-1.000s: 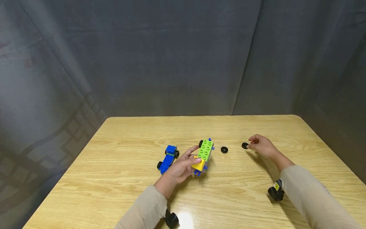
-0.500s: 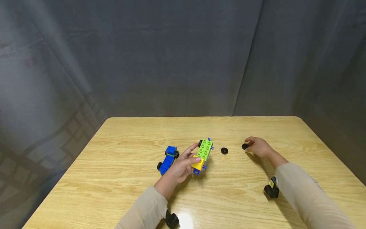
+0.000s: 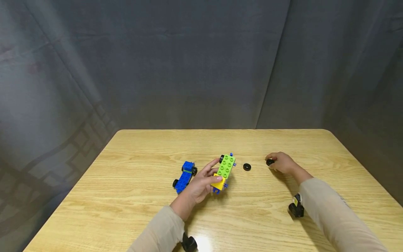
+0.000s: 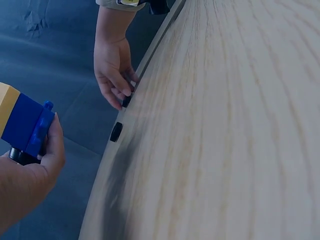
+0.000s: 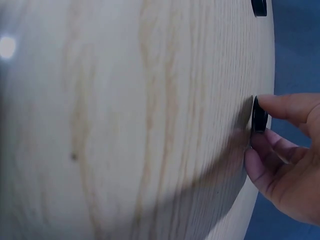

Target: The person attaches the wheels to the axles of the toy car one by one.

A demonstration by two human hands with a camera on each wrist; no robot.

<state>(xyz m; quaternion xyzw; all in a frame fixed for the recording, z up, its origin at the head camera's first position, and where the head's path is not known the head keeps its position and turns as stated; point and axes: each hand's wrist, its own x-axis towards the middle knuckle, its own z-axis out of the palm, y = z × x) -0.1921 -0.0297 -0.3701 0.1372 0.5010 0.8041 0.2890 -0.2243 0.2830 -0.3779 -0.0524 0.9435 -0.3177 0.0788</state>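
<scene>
My left hand holds a toy block car above the table, thumb on its yellow block. The car has a studded lime-green brick, blue parts underneath and a black wheel at its far left corner; bare blue axle stubs stick out on its right. Farther right, my right hand pinches a loose black toy wheel at the tabletop, thumb and fingers at opposite edges of it. A second loose black wheel lies flat between the two hands.
A blue toy block car with black wheels stands left of my left hand. Black wrist gear shows by the right sleeve, and more by the left. Behind the wooden table hangs a dark grey curtain.
My right hand has shifted slightly left, its fingers coming around the loose black wheel. The left hand and its toy car have stayed nearly still.
</scene>
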